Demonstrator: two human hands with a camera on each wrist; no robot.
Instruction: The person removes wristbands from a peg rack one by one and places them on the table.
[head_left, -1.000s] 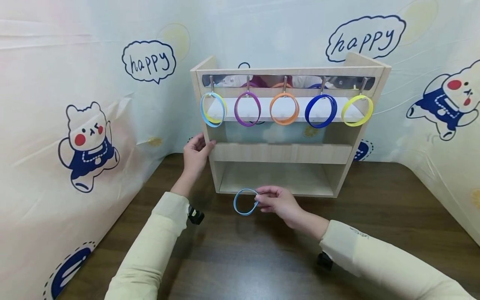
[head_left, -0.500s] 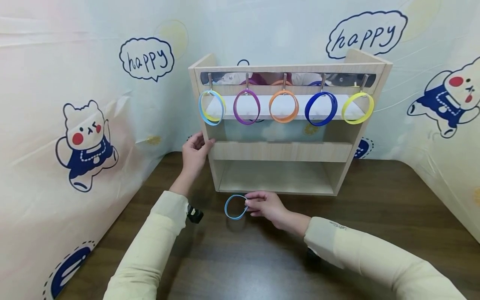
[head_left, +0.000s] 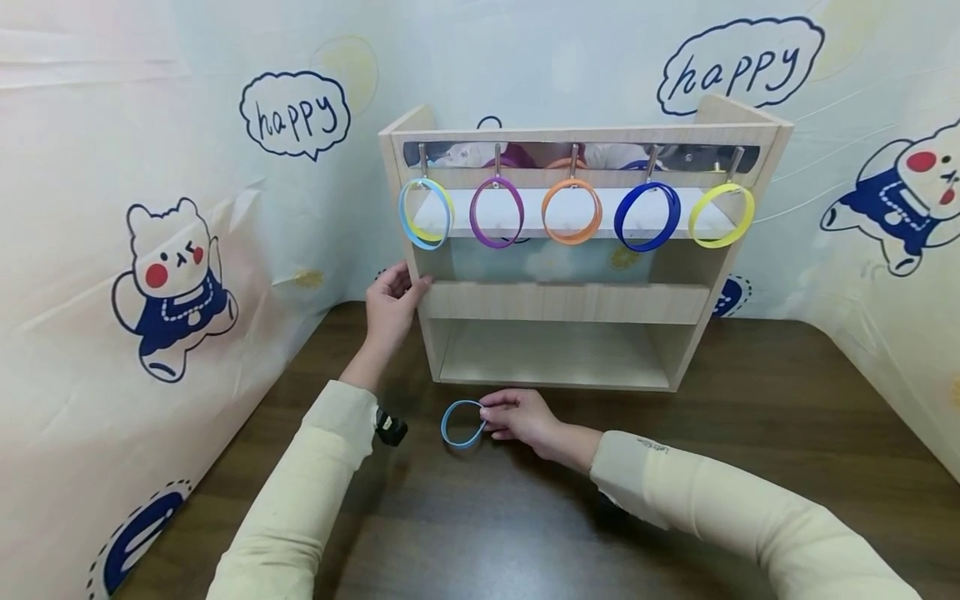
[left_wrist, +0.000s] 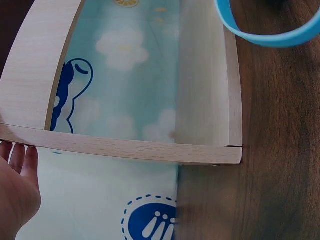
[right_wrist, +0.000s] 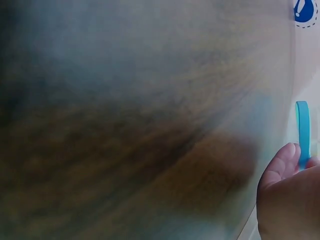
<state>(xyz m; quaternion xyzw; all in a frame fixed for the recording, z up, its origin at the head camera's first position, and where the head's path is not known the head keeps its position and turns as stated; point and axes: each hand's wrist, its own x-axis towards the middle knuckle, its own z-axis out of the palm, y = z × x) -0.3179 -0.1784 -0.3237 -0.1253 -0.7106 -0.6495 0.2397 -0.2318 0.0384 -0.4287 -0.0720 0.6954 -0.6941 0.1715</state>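
My right hand (head_left: 528, 419) pinches a light blue ring (head_left: 445, 427) between thumb and fingers, just over the table in front of the wooden shelf (head_left: 570, 302). The ring's band also shows in the left wrist view (left_wrist: 272, 41), and upright above the fingers in the right wrist view (right_wrist: 303, 130). With my left hand (head_left: 387, 312) I grip the shelf's left side panel, thumb at its front edge. Hooks along the top hold a light blue ring (head_left: 406, 225) with a yellow one behind it, and purple (head_left: 521, 208), orange (head_left: 546, 212), dark blue (head_left: 621, 221) and yellow rings (head_left: 722, 243).
A shiny metal strip (head_left: 540, 156) behind the hooks reflects the rings. Under the shelf lies a dark wooden table (head_left: 480, 517). Printed cloth (head_left: 187, 125) stands around the back and sides. Much of the right wrist view is blurred.
My right hand has carried the light blue ring left and slightly down, toward the front of the table. The left hand keeps its place on the shelf's side. The hanging rings stay put.
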